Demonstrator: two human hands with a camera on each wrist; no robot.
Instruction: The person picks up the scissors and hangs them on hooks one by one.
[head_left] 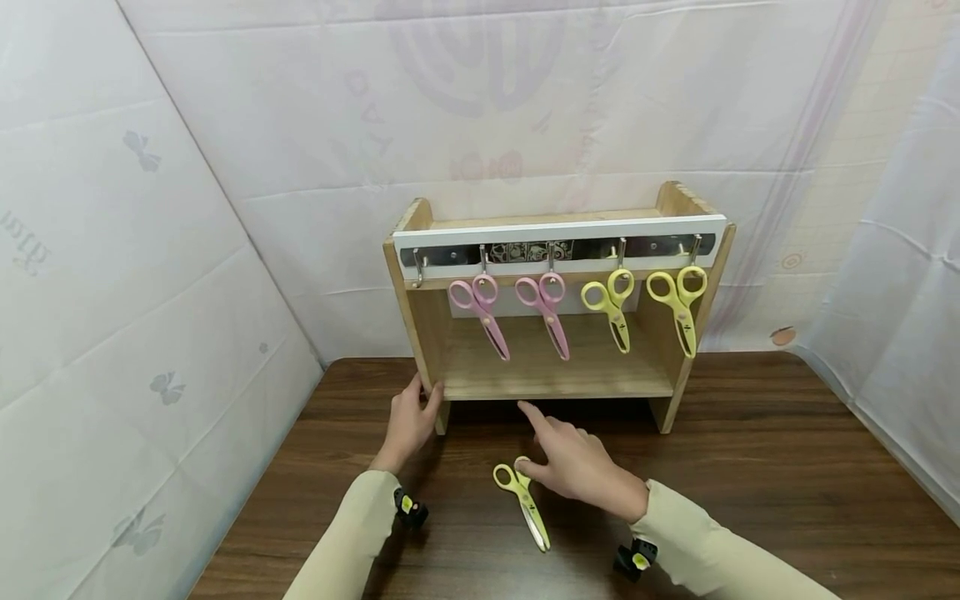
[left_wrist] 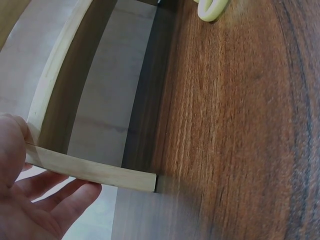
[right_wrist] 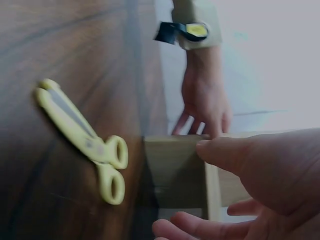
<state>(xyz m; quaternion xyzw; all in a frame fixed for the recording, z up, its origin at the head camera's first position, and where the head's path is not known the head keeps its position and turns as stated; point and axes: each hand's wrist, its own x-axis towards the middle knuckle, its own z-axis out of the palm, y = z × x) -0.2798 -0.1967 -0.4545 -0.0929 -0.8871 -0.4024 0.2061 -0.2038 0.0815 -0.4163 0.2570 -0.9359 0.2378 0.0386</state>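
Observation:
My left hand [head_left: 409,421] grips the lower left side panel of a small wooden shelf [head_left: 555,392], thumb at its front edge and fingers along the outer face [left_wrist: 90,170]. My right hand [head_left: 573,458] is in front of the shelf with its fingers apart and nothing held. Its index finger points at the lower board's front edge. Below it, yellow scissors [head_left: 527,504] lie on the table, one handle loop partly behind the thumb in the head view. Two pink scissors [head_left: 551,317] and two yellow scissors [head_left: 681,312] hang from the shelf's hook rail [head_left: 585,246].
The leftmost hook [head_left: 418,271] on the rail carries nothing. The shelf stands on a dark wooden table [head_left: 750,500] near its back edge. Pale printed cloth [head_left: 525,108] hangs behind and at both sides.

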